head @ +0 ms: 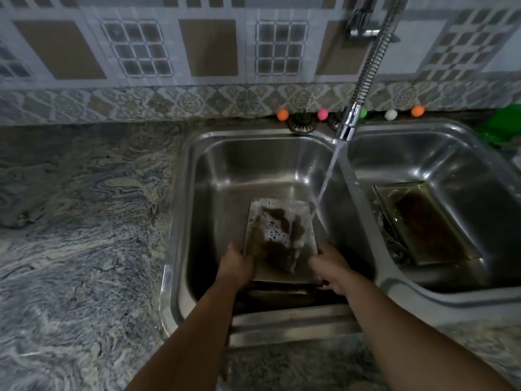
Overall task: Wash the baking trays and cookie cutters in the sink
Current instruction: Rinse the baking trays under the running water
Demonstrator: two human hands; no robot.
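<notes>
The baking tray (282,238) is over the left basin (225,176) of a double steel sink, tilted with its far edge raised and its near edge low, close to the basin's front wall. Its face is covered in soapy foam with dark brown patches showing through.

To the far left, a marbled grey and blue worktop (79,221) runs up to the sink rim, and a patterned tiled wall (169,52) stands behind it. The left hand (235,265) grips the tray's left edge, fingers curled round the rim. The right hand (331,268) grips the tray's right edge near its lower corner, fingers wrapped under it. Beneath the held tray, a darker tray-like shape lies in the bottom of the basin, too shadowed to tell more.

A stream of water (327,182) falls slantwise from the nozzle of a flexible tap (363,80) and lands on the tray's upper right corner. Along the back ledge sit small coloured balls (282,114), orange, pink, green, white and orange.

In the right basin (439,153) a second tray (428,224) lies tilted, holding brownish water. A green object (504,125) rests at the far right edge on the worktop.
</notes>
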